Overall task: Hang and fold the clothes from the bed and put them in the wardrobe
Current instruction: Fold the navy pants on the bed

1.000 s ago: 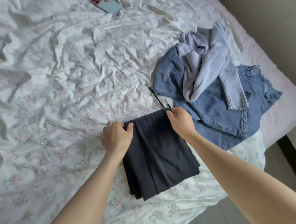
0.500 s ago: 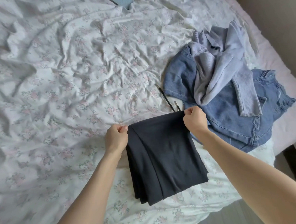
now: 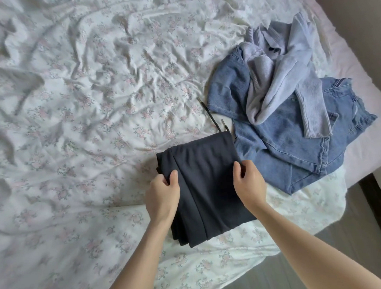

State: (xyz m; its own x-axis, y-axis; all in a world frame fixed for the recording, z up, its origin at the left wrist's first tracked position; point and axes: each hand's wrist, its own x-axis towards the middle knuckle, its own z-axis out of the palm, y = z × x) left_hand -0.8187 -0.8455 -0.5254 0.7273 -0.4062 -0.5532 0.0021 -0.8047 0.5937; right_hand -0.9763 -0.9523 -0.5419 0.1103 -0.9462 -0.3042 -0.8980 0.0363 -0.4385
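- Item in hand: dark grey folded trousers [image 3: 206, 183], lying on the bed [image 3: 74, 128] near its lower right edge, at about 5 o'clock from the centre of the view. Two drawstring ends [image 3: 214, 121] stick out from the far edge.
- Left hand [image 3: 162, 195]: grips the left side of the bundle, thumb on top of the cloth, the other fingers curled round the edge and under it.
- Right hand [image 3: 249, 185]: grips the right side about halfway down, thumb on top, the rest of the fingers tucked at the edge; how far they reach beneath cannot be told.
- Judgement of step: the fold looks complete, several layers showing at the near edge; the hands are placed to lift the bundle or to double it once more.
- Recommended: hold both sides level and support the layers from below, so the stack does not slide apart at the near edge.
- Recommended: tuck the drawstring ends into the fold before carrying.
- Risk: the right side of the bundle lies just beside the blue jeans [image 3: 295, 143]; lift straight up to avoid dragging them.
- Outstanding: the jeans and the lilac knitted top [image 3: 276, 73] on them, at about 2 o'clock, are unfolded. The wardrobe is not in view.
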